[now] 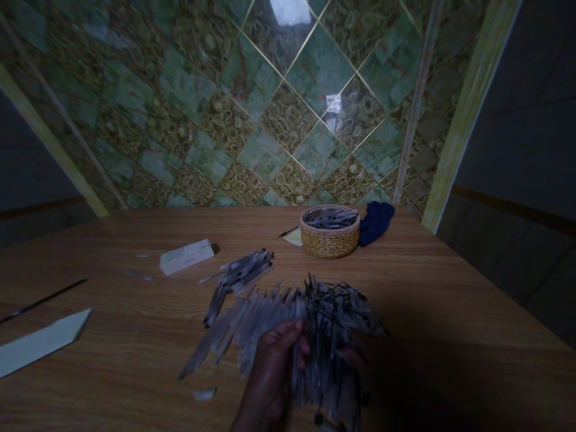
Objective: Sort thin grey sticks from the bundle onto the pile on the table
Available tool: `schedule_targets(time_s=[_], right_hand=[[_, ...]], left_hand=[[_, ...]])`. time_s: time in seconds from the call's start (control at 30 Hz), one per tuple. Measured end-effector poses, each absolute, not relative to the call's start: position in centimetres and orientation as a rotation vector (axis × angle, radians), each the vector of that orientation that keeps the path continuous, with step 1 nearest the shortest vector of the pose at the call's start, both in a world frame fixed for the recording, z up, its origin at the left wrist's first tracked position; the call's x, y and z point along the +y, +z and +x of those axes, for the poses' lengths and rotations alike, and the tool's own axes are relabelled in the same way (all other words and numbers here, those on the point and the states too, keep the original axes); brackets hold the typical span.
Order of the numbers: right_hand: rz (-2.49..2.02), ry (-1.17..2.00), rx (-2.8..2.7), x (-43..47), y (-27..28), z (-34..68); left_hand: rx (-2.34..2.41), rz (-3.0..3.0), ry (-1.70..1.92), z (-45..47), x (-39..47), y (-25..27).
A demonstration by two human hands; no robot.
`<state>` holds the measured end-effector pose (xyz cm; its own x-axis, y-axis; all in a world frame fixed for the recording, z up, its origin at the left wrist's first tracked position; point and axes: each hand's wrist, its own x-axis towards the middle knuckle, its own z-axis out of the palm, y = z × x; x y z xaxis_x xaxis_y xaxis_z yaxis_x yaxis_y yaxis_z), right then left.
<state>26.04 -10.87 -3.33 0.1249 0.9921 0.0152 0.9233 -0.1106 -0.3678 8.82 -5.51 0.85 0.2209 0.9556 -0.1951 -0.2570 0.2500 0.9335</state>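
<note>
My left hand (274,366) is closed in a pinch, thumb against fingers, on a narrow clear plastic sleeve (299,309) that points up and away. In deep shadow, my right hand (360,354) is beside the dark sticks; its fingers barely show. Under and in front of both hands spreads a heap of slim, dark, pen-like sticks (335,312), many seemingly in clear wrapping. Left of the heap lies a fan of pale, clear sleeves (252,321). Just beyond it, a smaller bundle of wrapped sticks (245,270) is on the wooden table (148,336).
A round woven basket (330,241) full of similar sticks stands at the back, with dark blue cloth (377,222) beside it. On the left are a white box (187,257), a pale green strip (42,342) and a thin black stick (45,300). A tiled wall (279,132) rises behind.
</note>
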Motion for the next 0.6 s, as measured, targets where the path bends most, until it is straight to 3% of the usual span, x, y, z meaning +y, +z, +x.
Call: schedule_targets(time_s=[0.27, 0.6], right_hand=[[-1.773, 0.530, -1.652, -9.6, -0.5, 26.5], [-1.550, 0.995, -1.433, -8.4, 0.1, 26.3]], left_hand=[[0.922, 1.022, 0.760, 9.3, -6.4, 0.5], [0.878, 1.134, 0.554, 9.3, -7.1, 0.1]])
